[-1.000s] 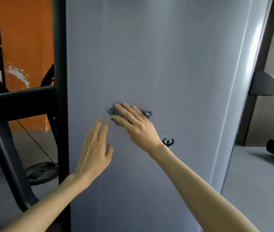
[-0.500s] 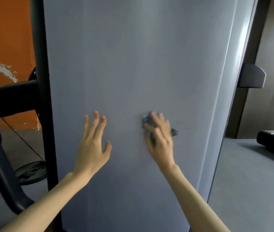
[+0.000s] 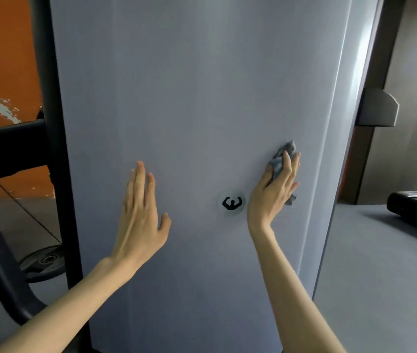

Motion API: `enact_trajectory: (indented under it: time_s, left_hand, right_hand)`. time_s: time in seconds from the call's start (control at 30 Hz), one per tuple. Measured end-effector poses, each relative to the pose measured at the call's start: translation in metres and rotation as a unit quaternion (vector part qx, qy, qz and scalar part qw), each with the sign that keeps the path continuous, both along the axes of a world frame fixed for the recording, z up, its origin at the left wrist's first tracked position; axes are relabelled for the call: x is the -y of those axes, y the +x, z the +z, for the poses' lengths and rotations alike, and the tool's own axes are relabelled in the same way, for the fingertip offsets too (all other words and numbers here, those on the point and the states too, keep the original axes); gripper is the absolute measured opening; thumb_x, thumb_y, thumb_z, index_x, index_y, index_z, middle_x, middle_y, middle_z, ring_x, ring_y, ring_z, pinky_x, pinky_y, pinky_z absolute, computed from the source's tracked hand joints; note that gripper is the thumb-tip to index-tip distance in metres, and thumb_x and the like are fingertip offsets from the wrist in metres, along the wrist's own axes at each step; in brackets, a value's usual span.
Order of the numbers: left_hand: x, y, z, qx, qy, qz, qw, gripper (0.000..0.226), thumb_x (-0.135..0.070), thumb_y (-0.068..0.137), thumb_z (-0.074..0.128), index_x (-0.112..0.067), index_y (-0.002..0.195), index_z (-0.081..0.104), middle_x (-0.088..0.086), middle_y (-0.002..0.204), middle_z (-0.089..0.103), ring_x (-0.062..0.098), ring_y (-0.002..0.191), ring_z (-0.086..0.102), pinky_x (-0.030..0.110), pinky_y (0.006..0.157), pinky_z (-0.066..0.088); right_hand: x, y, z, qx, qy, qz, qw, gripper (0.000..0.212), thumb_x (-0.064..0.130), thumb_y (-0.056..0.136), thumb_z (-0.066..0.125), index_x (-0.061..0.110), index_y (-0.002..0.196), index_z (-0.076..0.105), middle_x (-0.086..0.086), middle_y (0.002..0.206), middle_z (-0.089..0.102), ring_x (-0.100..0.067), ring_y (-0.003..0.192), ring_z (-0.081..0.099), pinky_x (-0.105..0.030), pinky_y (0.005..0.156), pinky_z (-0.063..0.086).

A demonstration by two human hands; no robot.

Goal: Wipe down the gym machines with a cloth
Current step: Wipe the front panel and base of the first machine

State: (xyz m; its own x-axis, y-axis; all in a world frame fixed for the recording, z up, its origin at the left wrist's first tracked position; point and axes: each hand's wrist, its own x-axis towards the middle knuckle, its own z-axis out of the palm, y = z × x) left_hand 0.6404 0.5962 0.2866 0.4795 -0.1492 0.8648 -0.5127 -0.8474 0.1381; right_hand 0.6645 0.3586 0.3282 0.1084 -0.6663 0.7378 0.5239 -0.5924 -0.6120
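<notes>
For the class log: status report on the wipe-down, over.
Right hand pressing cloth on grey panel, near right edge. Left hand open, fingers straight, empty. Logo sticker between hands; nothing blocking.

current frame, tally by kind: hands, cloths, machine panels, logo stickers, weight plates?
hands: 2 (left hand, right hand)
cloth: 1
grey panel: 1
logo sticker: 1
weight plate: 1
total: 6
</notes>
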Motion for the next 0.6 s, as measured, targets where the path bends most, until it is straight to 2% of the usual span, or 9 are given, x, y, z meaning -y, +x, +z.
enact_trajectory:
  time_s: [0.07, 0.17, 0.23, 0.33, 0.4, 0.47, 0.5, 0.53, 0.6]
  left_hand:
    - [0.014, -0.002, 0.005, 0.038, 0.02, -0.013, 0.999, 0.084, -0.007, 0.083, 0.068, 0.006, 0.15, 0.02, 0.019, 0.162, -0.006, 0.023, 0.15, -0.01, 0.032, 0.122, -0.005]
    - [0.036, 0.005, 0.004, 0.061, 0.103, -0.005, 0.993, 0.089, -0.016, 0.087, 0.065, 0.003, 0.154, 0.01, 0.016, 0.163, -0.011, 0.03, 0.151, -0.004, 0.04, 0.122, -0.003]
    - [0.042, 0.014, -0.001, 0.062, 0.137, 0.023, 0.988, 0.089, -0.028, 0.091, 0.059, 0.001, 0.154, 0.002, 0.012, 0.163, -0.015, 0.029, 0.151, -0.007, 0.042, 0.122, -0.005]
    - [0.046, 0.022, -0.007, 0.068, 0.141, 0.043, 0.987, 0.084, -0.046, 0.094, 0.034, -0.002, 0.154, -0.004, 0.012, 0.163, -0.016, 0.028, 0.151, -0.011, 0.044, 0.121, -0.007]
    - [0.049, 0.025, -0.01, 0.077, 0.129, 0.039, 0.988, 0.087, -0.051, 0.093, 0.032, -0.001, 0.154, -0.004, 0.013, 0.162, -0.016, 0.028, 0.15, -0.013, 0.046, 0.12, -0.008]
    - [0.052, 0.028, -0.011, 0.091, 0.125, 0.04, 0.987, 0.091, -0.054, 0.091, 0.033, 0.0, 0.154, -0.004, 0.014, 0.162, -0.016, 0.029, 0.15, -0.014, 0.048, 0.12, -0.008]
    - [0.053, 0.03, -0.011, 0.094, 0.127, 0.043, 0.986, 0.092, -0.056, 0.091, 0.032, 0.001, 0.154, -0.005, 0.015, 0.162, -0.016, 0.03, 0.15, -0.014, 0.048, 0.12, -0.009]
    - [0.053, 0.031, -0.011, 0.096, 0.13, 0.048, 0.986, 0.093, -0.057, 0.091, 0.032, 0.001, 0.154, -0.006, 0.015, 0.162, -0.016, 0.031, 0.15, -0.014, 0.049, 0.12, -0.01]
    - [0.054, 0.033, -0.012, 0.102, 0.134, 0.058, 0.984, 0.094, -0.058, 0.09, 0.03, 0.0, 0.153, -0.008, 0.015, 0.162, -0.016, 0.032, 0.149, -0.015, 0.049, 0.12, -0.012]
  right_hand:
    - [-0.034, -0.003, -0.016, -0.013, -0.016, 0.017, 1.0, 0.046, 0.005, 0.1, 0.043, 0.016, 0.144, 0.042, -0.003, 0.161, 0.019, -0.015, 0.149, 0.012, -0.046, 0.122, 0.003]
    - [-0.048, -0.009, -0.049, -0.032, -0.303, -0.006, 0.953, 0.048, 0.006, 0.097, 0.045, 0.017, 0.143, 0.04, -0.005, 0.159, 0.026, -0.017, 0.149, 0.015, -0.041, 0.122, 0.007]
    - [-0.014, -0.005, -0.046, -0.027, -0.378, -0.022, 0.925, 0.048, 0.006, 0.096, 0.046, 0.017, 0.142, 0.041, -0.007, 0.156, 0.032, -0.017, 0.148, 0.02, -0.04, 0.122, 0.012]
    - [0.029, -0.004, -0.038, -0.027, -0.219, -0.007, 0.975, 0.044, 0.005, 0.101, 0.046, 0.016, 0.143, 0.039, -0.003, 0.158, 0.027, -0.016, 0.148, 0.02, -0.04, 0.121, 0.018]
    - [0.05, -0.002, -0.037, -0.021, -0.046, 0.025, 0.998, 0.042, 0.012, 0.103, 0.043, 0.017, 0.145, 0.038, -0.002, 0.159, 0.024, -0.01, 0.147, 0.021, -0.027, 0.118, 0.023]
    - [0.071, 0.001, -0.036, -0.012, 0.142, 0.061, 0.988, 0.04, 0.018, 0.104, 0.04, 0.015, 0.145, 0.04, -0.004, 0.157, 0.029, -0.011, 0.145, 0.025, -0.019, 0.116, 0.023]
    - [0.079, 0.002, -0.034, -0.011, 0.213, 0.071, 0.974, 0.04, 0.019, 0.104, 0.039, 0.015, 0.144, 0.041, -0.005, 0.155, 0.033, -0.015, 0.144, 0.028, -0.024, 0.117, 0.024]
    - [0.081, 0.002, -0.031, -0.012, 0.249, 0.074, 0.966, 0.04, 0.018, 0.103, 0.04, 0.014, 0.143, 0.043, -0.005, 0.154, 0.036, -0.018, 0.144, 0.03, -0.031, 0.118, 0.024]
    - [0.068, 0.0, -0.019, 0.0, 0.213, 0.071, 0.974, 0.039, 0.017, 0.102, 0.044, 0.015, 0.141, 0.046, -0.003, 0.154, 0.035, -0.016, 0.144, 0.029, -0.036, 0.118, 0.023]
